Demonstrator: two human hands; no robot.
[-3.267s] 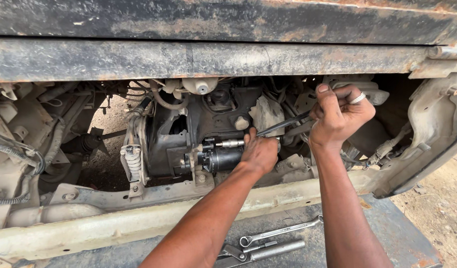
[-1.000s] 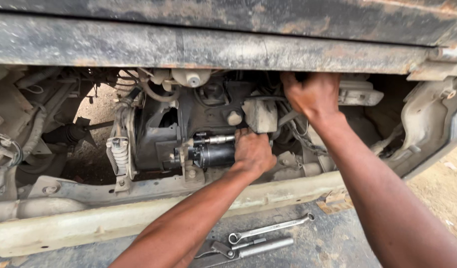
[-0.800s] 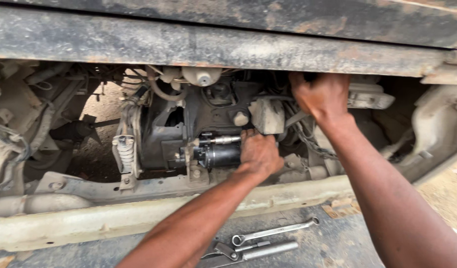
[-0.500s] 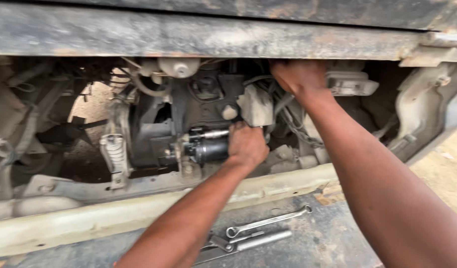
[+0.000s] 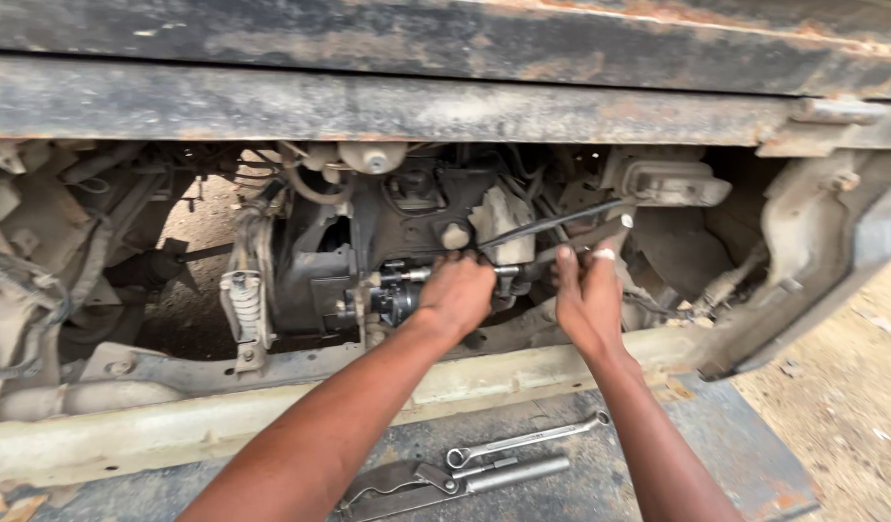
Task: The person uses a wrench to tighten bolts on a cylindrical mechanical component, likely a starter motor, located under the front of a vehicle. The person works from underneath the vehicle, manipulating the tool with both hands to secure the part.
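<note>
Head cam view, looking under a dusty vehicle with the lower bodywork open.

Left hand [image 5: 457, 295] is curled down over the back end of a small dark cylindrical motor [image 5: 395, 293], looks like a starter, bolted low in the middle of the engine bay. Fingers are wrapped over the top of it and mostly closed, so it's gripping or at least pressing on the housing. Can't see the fingertips themselves, they're tucked behind.

Right hand [image 5: 588, 295] is just to the right of the left, nearly touching it. Fingers point up and are loosely closed around a long dark wrench [image 5: 552, 224] that runs at a slant from the spot beside the motor up toward the right. There's a ring on 1 finger. Can't tell what the far end of the wrench sits on, it's lost in the grime.

Around them: a rusty beam [image 5: 368, 101] runs across the top, a pale coiled spring part [image 5: 244, 290] hangs left of the motor, and a grey box-shaped part [image 5: 663, 179] sits up to the right.

Down on the metal plate [image 5: 735, 464] in front, 2 loose tools: a ring spanner [image 5: 527, 441] and pliers [image 5: 407, 485], lying side by side, well apart from both hands.
</note>
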